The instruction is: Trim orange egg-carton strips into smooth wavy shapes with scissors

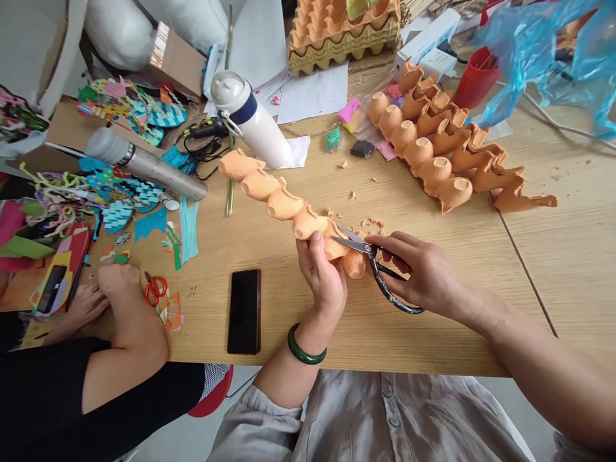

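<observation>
Many scraps (375,225) on wood tbl (423,346) w/ phone (244,312), L hand (323,277) clasping carton strip (285,205), R hand (426,269) gripping scissors (368,248).

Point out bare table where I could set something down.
Bare tabletop shows between the phone and the left hand, and more widely between the loose carton strips and the right forearm. It is crowded around the silver flask and beyond the white bottle.

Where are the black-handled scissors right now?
In the head view, the black-handled scissors are just right of centre, held in the right hand, their blades at the orange egg-carton strip in the left hand.
</observation>
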Motion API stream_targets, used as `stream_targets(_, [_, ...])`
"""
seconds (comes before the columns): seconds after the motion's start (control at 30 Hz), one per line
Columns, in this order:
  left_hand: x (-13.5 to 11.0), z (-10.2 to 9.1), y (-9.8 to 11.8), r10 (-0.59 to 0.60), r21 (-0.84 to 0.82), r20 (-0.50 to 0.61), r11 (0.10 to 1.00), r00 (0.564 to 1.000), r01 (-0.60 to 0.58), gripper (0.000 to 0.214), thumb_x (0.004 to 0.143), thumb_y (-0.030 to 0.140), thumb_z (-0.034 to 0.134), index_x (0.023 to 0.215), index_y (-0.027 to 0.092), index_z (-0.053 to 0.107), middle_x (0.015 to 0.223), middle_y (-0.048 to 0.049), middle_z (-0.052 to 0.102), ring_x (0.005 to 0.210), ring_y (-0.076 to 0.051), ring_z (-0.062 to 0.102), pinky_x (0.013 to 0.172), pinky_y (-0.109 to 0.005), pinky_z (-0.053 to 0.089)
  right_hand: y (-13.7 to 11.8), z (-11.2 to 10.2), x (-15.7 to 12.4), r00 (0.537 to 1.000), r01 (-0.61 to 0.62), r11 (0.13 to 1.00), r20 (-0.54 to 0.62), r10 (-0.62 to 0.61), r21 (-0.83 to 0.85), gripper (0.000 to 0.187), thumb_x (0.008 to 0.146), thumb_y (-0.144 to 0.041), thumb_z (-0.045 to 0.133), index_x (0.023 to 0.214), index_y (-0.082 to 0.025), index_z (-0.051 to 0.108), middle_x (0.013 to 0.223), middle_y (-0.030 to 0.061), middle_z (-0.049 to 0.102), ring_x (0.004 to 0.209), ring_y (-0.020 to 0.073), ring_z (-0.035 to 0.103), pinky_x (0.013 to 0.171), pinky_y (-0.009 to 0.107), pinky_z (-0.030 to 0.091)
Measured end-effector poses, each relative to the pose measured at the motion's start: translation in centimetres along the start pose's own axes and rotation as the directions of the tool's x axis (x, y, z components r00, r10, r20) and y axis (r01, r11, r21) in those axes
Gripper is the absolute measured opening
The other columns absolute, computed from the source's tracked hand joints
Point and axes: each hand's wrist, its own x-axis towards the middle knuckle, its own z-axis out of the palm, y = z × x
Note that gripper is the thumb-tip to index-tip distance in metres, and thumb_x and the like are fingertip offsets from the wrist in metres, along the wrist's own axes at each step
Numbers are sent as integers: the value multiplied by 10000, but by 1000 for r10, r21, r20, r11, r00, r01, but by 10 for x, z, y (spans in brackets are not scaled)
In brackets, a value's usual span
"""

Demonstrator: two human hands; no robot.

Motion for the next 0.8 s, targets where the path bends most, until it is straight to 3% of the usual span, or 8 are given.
stream_targets(0.13, [-2, 1, 3, 51, 24, -4, 998, 999, -51, 401, 984, 391, 545, 1326, 190, 594, 1466, -118, 608, 1356, -245, 582, 1128, -354, 478, -4, -2, -4, 998, 61, 989, 26, -59, -131, 461, 967, -303, 608, 1393, -130, 607, 1013, 97, 707, 716, 162, 663, 649, 285, 503])
stream_targets(0.3, [-5, 1, 2, 23, 108, -23, 994, 999, -20, 400, 995, 408, 520, 1325, 194, 593, 1447, -117, 627, 1339, -231, 600, 1101, -326, 491, -7, 0, -6, 993, 108, 954, 82, -88, -280, 423, 994, -268, 534, 1378, -98, 585, 1029, 109, 736, 764, 193, 710, 632, 293, 492])
stream_targets(0.5, [-8, 1, -1, -2, 176, -53, 984, 999, 11, 384, 985, 413, 537, 1289, 190, 613, 1426, -121, 641, 1314, -228, 611, 1088, -317, 491, -22, -1, -6, 983, 74, 917, 185, 0, -392, 308, 986, -248, 490, 1196, -86, 647, 878, 83, 727, 625, 191, 665, 522, 313, 366])
stream_targets(0.8, [-7, -2, -4, -16, 180, -51, 983, 999, 25, 381, 977, 421, 561, 1268, 184, 622, 1397, -124, 656, 1257, -232, 643, 1046, -321, 513, -33, 6, -10, 968, 0, 898, 226, 110, -441, 339, 1017, -273, 405, 1165, -79, 641, 799, 89, 688, 552, 183, 569, 490, 318, 237])
